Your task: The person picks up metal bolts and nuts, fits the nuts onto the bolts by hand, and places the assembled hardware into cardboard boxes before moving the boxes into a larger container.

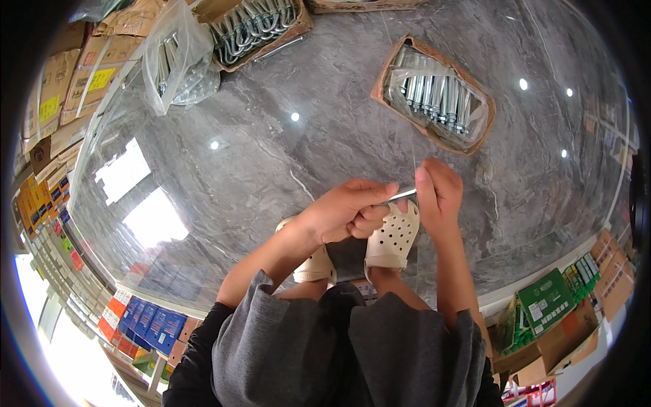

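Note:
My left hand point(353, 211) holds a shiny metal rod point(403, 196), probably a bolt, between thumb and curled fingers. My right hand point(441, 196) closes over the rod's other end, thumb pointing up, so that end is hidden. Both hands are above my light clogs point(391, 236). Beyond the right hand, an open cardboard box point(377, 91) stands on the floor. Inside it, a clear plastic bag holds several metal expansion bolts point(437, 102) lying side by side.
The floor is glossy grey marble-look tile point(244, 168). Farther off are a box of hook bolts point(254, 25), a loose rod point(279, 48) and a clear bag of metal parts point(178, 66). Stacked cartons point(96, 76) line the left; a green box point(546, 300) and opened cartons are at the lower right.

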Motion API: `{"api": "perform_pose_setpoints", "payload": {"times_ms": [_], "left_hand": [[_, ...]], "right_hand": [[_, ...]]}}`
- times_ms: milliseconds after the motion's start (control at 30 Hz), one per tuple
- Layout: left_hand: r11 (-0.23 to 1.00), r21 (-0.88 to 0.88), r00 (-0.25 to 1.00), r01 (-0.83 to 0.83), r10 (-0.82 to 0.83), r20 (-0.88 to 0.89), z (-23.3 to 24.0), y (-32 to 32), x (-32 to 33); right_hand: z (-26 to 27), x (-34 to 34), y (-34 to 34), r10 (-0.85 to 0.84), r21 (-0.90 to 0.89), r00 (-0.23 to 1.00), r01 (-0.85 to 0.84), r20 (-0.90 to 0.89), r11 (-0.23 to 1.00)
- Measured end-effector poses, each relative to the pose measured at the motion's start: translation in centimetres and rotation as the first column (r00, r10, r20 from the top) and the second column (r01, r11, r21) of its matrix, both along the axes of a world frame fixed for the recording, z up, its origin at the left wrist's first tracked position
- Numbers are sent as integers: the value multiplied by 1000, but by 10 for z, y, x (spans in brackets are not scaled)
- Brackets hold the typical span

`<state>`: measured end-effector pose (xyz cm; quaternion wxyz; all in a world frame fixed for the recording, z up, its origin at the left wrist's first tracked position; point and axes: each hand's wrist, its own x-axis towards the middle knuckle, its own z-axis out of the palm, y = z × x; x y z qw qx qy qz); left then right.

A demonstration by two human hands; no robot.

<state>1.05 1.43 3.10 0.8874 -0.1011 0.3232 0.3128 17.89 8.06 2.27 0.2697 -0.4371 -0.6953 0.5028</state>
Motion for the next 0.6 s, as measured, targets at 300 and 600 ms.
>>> {"api": "perform_pose_setpoints", "payload": {"times_ms": [300, 600], "left_hand": [[998, 56, 999, 21, -23, 30, 4, 4, 3], [724, 506, 414, 468, 327, -850, 7, -3, 21]], "right_hand": [[-7, 6, -3, -38, 36, 996, 41, -87, 999], [8, -4, -7, -150, -413, 987, 163, 62, 896]]}}
